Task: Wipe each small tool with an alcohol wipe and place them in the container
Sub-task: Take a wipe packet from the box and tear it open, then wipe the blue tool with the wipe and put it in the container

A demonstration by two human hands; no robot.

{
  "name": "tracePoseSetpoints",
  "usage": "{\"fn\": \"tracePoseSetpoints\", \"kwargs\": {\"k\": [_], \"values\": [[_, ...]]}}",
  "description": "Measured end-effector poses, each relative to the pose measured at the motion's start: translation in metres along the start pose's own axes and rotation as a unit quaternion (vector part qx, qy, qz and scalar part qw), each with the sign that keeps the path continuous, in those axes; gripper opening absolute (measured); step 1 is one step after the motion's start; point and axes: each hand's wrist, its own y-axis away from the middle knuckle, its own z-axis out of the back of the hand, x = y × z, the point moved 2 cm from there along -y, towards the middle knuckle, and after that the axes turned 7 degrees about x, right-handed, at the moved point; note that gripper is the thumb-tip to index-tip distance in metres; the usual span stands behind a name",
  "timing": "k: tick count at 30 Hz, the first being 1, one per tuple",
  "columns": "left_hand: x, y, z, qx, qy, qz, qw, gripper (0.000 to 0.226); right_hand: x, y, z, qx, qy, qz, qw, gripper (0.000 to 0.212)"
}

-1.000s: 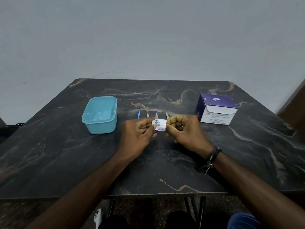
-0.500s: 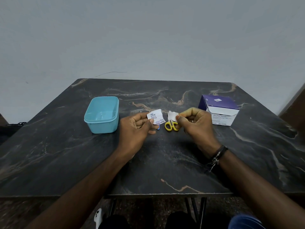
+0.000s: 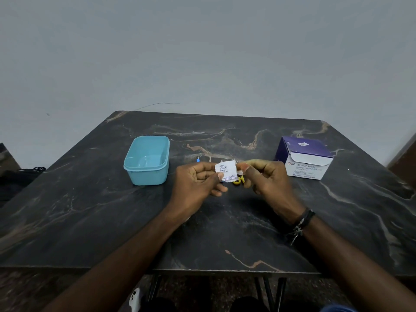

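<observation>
Your left hand (image 3: 198, 185) pinches the small white wipe packet (image 3: 225, 171) between thumb and fingers, held up over the middle of the table (image 3: 67, 221). Your right hand (image 3: 265, 179) pinches a torn bit at the packet's right side, so the packet sits between your two hands. The yellow scissors (image 3: 238, 180) lie on the table right under your hands, a little closer to your right hand. More small tools (image 3: 198, 159) lie just behind your hands. The blue container (image 3: 147, 161) waits to your left, nearer the far left corner. I think you pull the wipe out next.
</observation>
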Motion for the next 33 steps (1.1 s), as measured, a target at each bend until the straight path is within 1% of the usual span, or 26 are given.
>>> {"fn": "tracePoseSetpoints", "kwargs": {"k": [2,5,9,12,14,16,18,19,21,22,26,28,30,33], "values": [[-0.002,0.002,-0.001,0.01,-0.001,-0.001,1.0,0.016,0.002,0.002,-0.002,0.03,0.018,0.015,0.999,0.016],[-0.003,0.004,-0.002,0.021,-0.015,-0.01,1.0,0.015,-0.001,0.002,-0.005,0.062,0.053,0.015,0.997,0.008],[-0.002,0.004,0.0,0.018,-0.051,-0.019,0.998,0.009,-0.011,-0.002,-0.008,0.061,0.054,-0.003,0.997,0.007],[-0.002,0.002,0.002,-0.043,-0.079,-0.029,0.996,0.011,-0.005,-0.009,-0.003,0.033,0.105,-0.024,0.994,0.018],[-0.001,-0.001,0.007,-0.097,-0.088,-0.04,0.991,0.01,0.007,-0.025,0.011,0.008,0.208,-0.03,0.978,0.028],[0.0,-0.004,0.011,-0.14,-0.094,-0.046,0.985,0.006,0.015,-0.049,0.028,0.003,0.328,-0.04,0.944,0.039],[0.001,-0.006,0.014,-0.168,-0.105,-0.05,0.979,0.009,0.014,-0.075,0.041,-0.006,0.421,-0.065,0.905,0.042],[0.0,-0.006,0.015,-0.177,-0.113,-0.052,0.976,0.011,0.014,-0.086,0.044,-0.012,0.468,-0.075,0.881,0.039],[0.0,-0.006,0.016,-0.192,-0.134,-0.055,0.971,0.015,0.015,-0.103,0.044,-0.026,0.558,-0.077,0.826,0.02],[0.0,-0.006,0.018,-0.199,-0.15,-0.053,0.967,0.017,0.017,-0.109,0.041,-0.032,0.599,-0.072,0.797,0.014],[0.004,-0.007,0.023,-0.225,-0.222,-0.061,0.947,0.015,0.01,-0.125,0.026,-0.011,0.709,-0.059,0.703,0.014],[0.004,-0.007,0.025,-0.232,-0.257,-0.066,0.936,0.009,0.003,-0.129,0.019,0.012,0.735,-0.06,0.676,0.019],[0.003,-0.006,0.026,-0.241,-0.302,-0.067,0.92,0.007,-0.005,-0.132,0.016,0.032,0.745,-0.066,0.663,0.022],[0.001,-0.005,0.026,-0.256,-0.361,-0.058,0.895,0.015,-0.018,-0.132,0.016,0.061,0.758,-0.079,0.645,0.023]]}}
